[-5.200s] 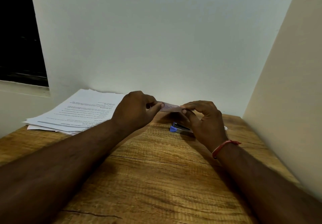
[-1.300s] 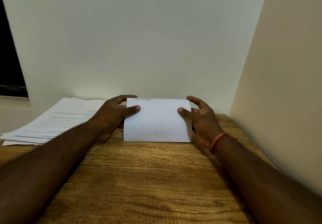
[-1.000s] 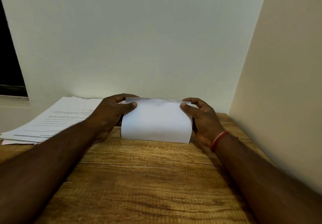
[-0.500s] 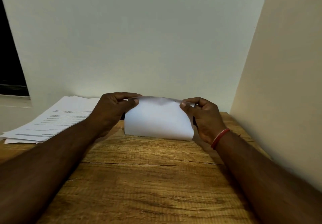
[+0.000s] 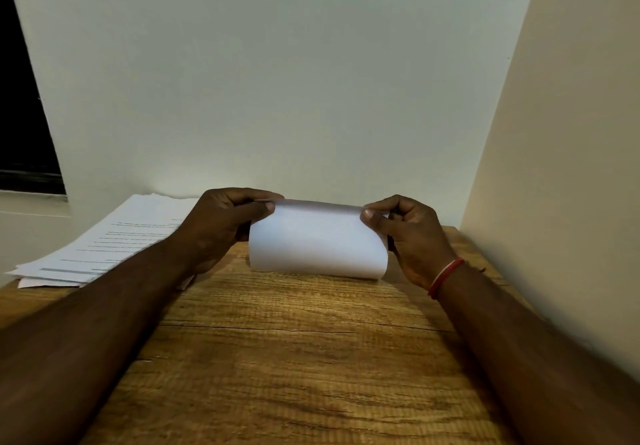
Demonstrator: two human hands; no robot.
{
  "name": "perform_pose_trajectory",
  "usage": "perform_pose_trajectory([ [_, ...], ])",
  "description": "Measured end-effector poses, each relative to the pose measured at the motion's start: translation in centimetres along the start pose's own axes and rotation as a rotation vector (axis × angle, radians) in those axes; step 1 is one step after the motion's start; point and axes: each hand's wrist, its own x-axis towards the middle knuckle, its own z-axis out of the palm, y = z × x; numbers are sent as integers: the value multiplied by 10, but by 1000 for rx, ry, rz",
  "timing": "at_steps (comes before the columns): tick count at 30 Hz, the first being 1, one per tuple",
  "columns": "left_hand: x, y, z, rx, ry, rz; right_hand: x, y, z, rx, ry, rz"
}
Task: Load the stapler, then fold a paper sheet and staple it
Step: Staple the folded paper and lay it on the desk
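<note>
Left hand [image 5: 221,223], right hand [image 5: 406,234]: pinch grips on paper sheet [image 5: 317,241], curl tighter now.

The light is dim and soft, with a greenish-grey cast on the back wall [image 5: 311,81], which is brightest low down, just above the worktop [image 5: 294,358]. The sheet [image 5: 317,240] is the palest thing, shaded along its lower curve. The left hand [image 5: 221,223] and right hand [image 5: 408,236] are underexposed, and the forearms [image 5: 86,340] go nearly black at the bottom corners. The window [image 5: 20,115] is plain black. A soft shadow lies on the worktop beside the right forearm. Wide-angle distortion makes the wall edges lean outward toward the top. Wood grain is crisp mid-frame and smeared toward the lower edge.
</note>
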Motion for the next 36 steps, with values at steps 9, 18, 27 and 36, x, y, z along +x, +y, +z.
perform_pose_trajectory([
  [9, -3, 7, 11, -93, 63, -16, -8, -10, 12, 36, 13, 0],
  [18, -11, 14, 13, 126, 82, 244, -14, -11, 19, -219, 25, -349],
  [27, -14, 22, 12, 64, -22, 106, -7, -14, 17, 30, 22, -93],
  [36, -23, 32, 22, -136, -83, 22, -5, -19, 4, 252, -38, 165],
])
